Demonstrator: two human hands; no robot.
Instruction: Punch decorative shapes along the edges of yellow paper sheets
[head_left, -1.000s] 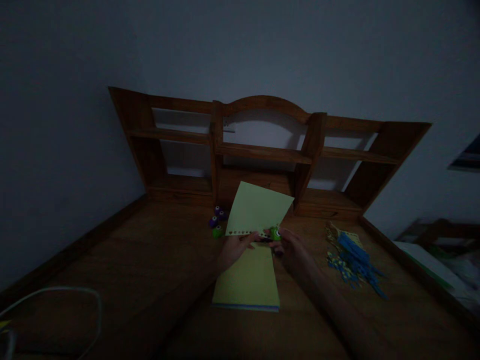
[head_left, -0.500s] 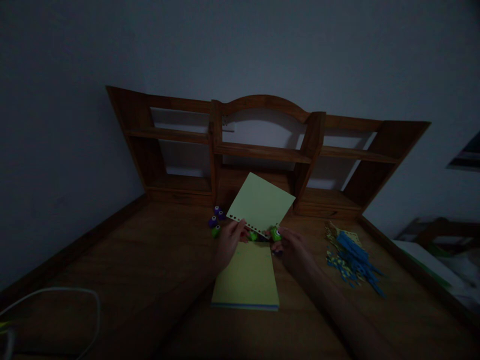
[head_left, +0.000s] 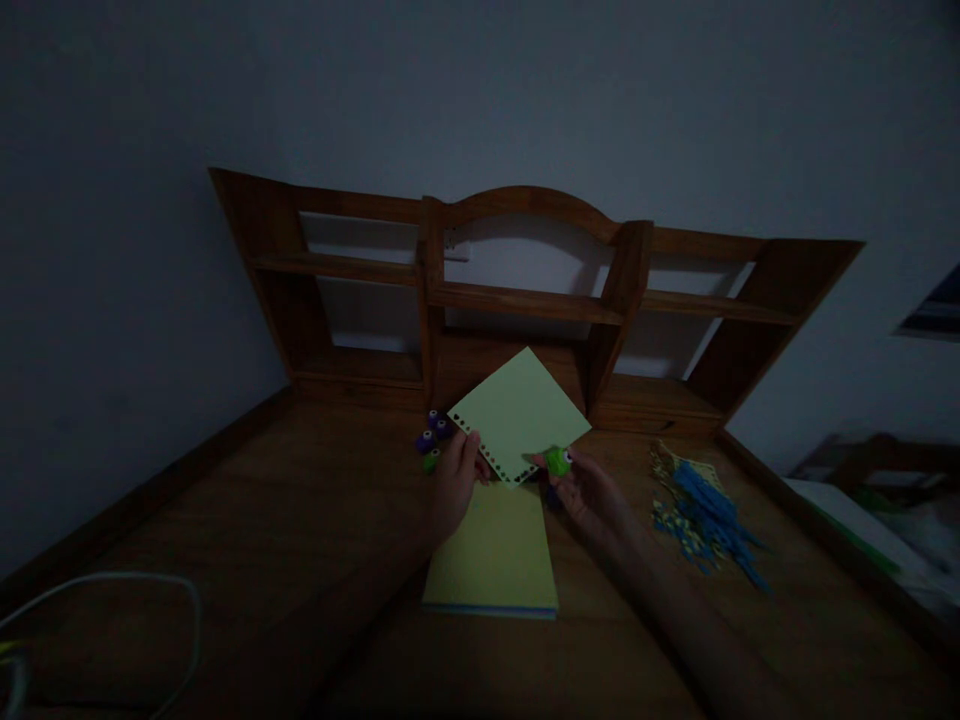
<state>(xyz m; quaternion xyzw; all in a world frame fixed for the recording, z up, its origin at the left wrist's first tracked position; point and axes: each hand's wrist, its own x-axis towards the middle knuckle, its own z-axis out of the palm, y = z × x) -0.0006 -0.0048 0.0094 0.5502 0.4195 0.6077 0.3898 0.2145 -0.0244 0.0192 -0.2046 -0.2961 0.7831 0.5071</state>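
My left hand (head_left: 455,480) pinches the near left edge of a pale yellow-green paper sheet (head_left: 521,410), held tilted with a corner toward me. Small cut-out holes run along that edge, and a few show on the near right edge. In my right hand (head_left: 589,490) is a small green craft punch (head_left: 557,460) with a white round spot, at the sheet's near right edge. Part of a purple punch (head_left: 553,497) shows beneath the right hand. Under the hands lies a stack of yellow paper (head_left: 495,560) with bluish layers at the bottom.
Several purple punches (head_left: 426,441) and a green punch (head_left: 430,461) stand left of the sheet. On the right of the wooden desk (head_left: 300,500) lie blue paper strips (head_left: 709,510) and yellow scraps (head_left: 679,530). A wooden shelf (head_left: 525,300) stands behind; a white cable (head_left: 135,577) lies at left.
The sheet has turned, so its punched corner now points more toward me. My right hand has rotated the green punch, showing its spot facing right.
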